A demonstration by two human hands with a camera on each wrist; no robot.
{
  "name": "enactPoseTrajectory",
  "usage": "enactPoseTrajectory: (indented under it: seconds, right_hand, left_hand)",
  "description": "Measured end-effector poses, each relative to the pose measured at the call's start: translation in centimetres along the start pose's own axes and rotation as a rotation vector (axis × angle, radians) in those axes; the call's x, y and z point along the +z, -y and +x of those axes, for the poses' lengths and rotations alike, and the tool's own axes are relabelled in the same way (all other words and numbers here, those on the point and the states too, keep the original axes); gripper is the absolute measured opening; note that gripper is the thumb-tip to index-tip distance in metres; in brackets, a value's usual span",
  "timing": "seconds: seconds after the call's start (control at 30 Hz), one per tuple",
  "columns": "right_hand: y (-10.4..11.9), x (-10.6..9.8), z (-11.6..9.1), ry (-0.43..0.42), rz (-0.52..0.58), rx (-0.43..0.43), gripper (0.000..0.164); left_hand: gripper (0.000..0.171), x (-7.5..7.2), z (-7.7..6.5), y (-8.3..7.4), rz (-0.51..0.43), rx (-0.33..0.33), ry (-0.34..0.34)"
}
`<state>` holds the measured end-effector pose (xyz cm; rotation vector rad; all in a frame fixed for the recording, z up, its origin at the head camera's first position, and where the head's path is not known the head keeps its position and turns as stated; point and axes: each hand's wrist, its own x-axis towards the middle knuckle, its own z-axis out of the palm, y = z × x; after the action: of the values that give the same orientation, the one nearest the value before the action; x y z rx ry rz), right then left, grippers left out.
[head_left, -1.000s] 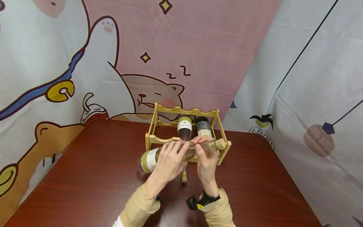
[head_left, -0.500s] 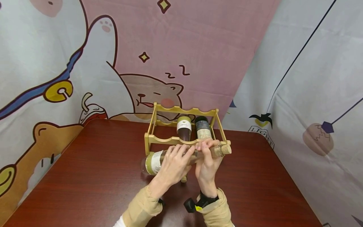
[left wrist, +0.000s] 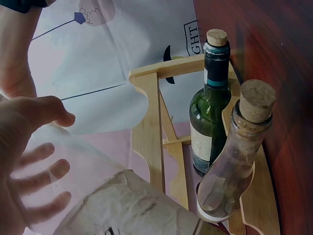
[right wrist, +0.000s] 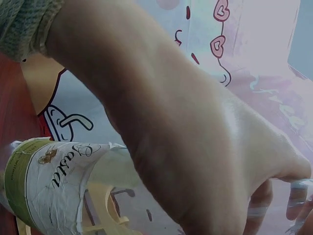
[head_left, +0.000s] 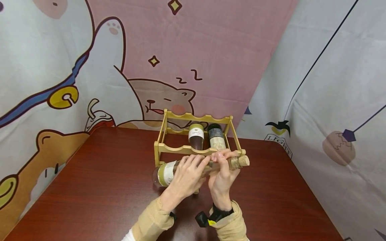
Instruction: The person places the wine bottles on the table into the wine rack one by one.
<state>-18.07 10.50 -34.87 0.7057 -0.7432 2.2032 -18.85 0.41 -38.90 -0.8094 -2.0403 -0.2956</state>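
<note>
A clear glass bottle [head_left: 168,173] lies level across both hands, its cork pointing right and its base left. My left hand [head_left: 186,176] grips its body from above, just right of the white and green label [right wrist: 58,181]. Around the neck, close below the cork [head_left: 244,161], my right hand [head_left: 222,179] holds with thumb and fingers. Behind the hands stands a wooden bottle rack [head_left: 172,148]. It carries a second clear corked bottle [left wrist: 225,181] and a dark green bottle [left wrist: 211,112], side by side; the hands partly hide both in the head view.
The rack's scalloped rails [head_left: 187,115] have further hollows to the left of the two bottles. A dark red wooden table [head_left: 114,187] lies under everything. A printed cloth [head_left: 226,50] hangs behind the table.
Both hands have shifted the held bottle a little to the right and toward the person. It now covers more of the neck of the clear bottle in the rack.
</note>
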Motion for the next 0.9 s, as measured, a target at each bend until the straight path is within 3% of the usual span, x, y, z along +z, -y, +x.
enactPoseTrajectory:
  seconds: [0.17,0.33,0.6,0.77,0.9]
  right_hand:
    - [0.2,-0.1,0.1,-0.005,0.006,-0.023,0.028]
    - [0.7,-0.4,0.3,-0.072,-0.01,-0.011,0.028]
    - [2.2,-1.3,1.7,-0.12,0.003,-0.071,0.023]
    - [3.1,-1.7,2.5,-0.17,0.059,-0.088,0.022]
    - [3.5,-2.0,2.9,-0.207,0.114,-0.09,0.02]
  left_hand:
    - [0.072,0.1,0.1,0.0,-0.014,0.008,-0.032]
    - [0.076,0.2,0.1,0.1,-0.048,0.024,-0.06]
    - [0.083,0.1,0.2,0.7,-0.072,0.019,-0.049]
    - [0.087,0.1,0.1,1.0,-0.056,0.043,-0.019]
    - [0.091,0.1,0.0,1.4,-0.058,0.026,0.002]
